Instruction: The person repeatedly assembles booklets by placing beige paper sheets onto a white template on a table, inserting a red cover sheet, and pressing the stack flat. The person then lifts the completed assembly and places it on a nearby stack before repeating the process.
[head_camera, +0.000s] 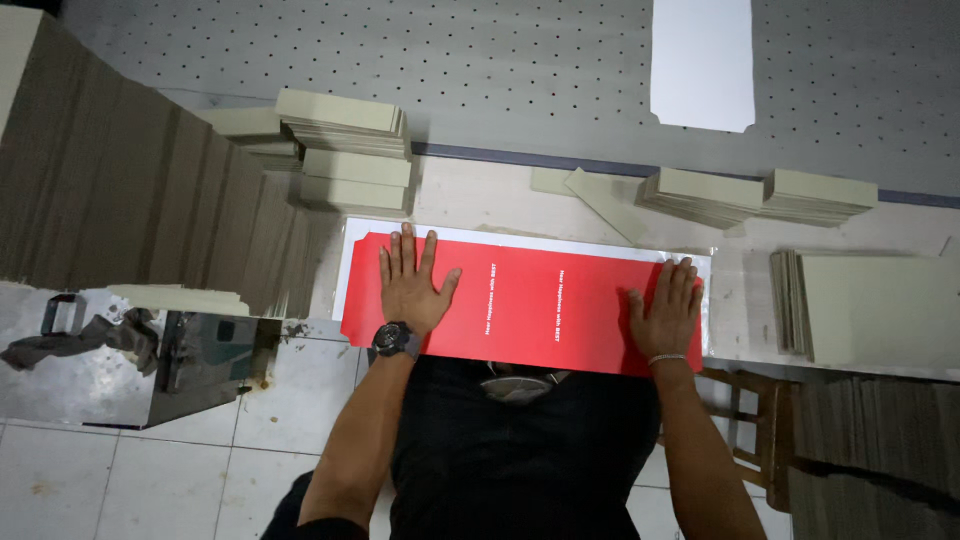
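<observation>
Your left hand (408, 285) lies flat on the red sheet (530, 300), near its left end, its grip spread wide with the fingers fanned and pressing down, pinching nothing. A dark wristwatch (396, 340) sits on that wrist, right at the near edge of the red sheet. Your right hand (664, 310) rests flat near the sheet's right end, its grip also spread, palm down, fingers pointing away from you, and a thin bracelet (665, 358) circles the wrist. The red sheet itself lies lengthwise across the desk (480, 195) directly in front of you, on top of a white sheet (350, 262) whose edge shows along the red sheet's far side and left end. Two short lines of white print run across the middle of the red sheet, between your hands. Beyond the red sheet's left end stand stacks of grey board pieces (345, 150), and beyond its right end lie lower stacks of the same board (760, 195), with a couple of loose strips (600, 200) between them. To the right of the red sheet rests a larger pile of grey boards (870, 305). Far past the red sheet, a white sheet of paper (702, 62) lies on a perforated grey surface (500, 60). Left of the red sheet rises a tall brown wall of stacked board (130, 200).
</observation>
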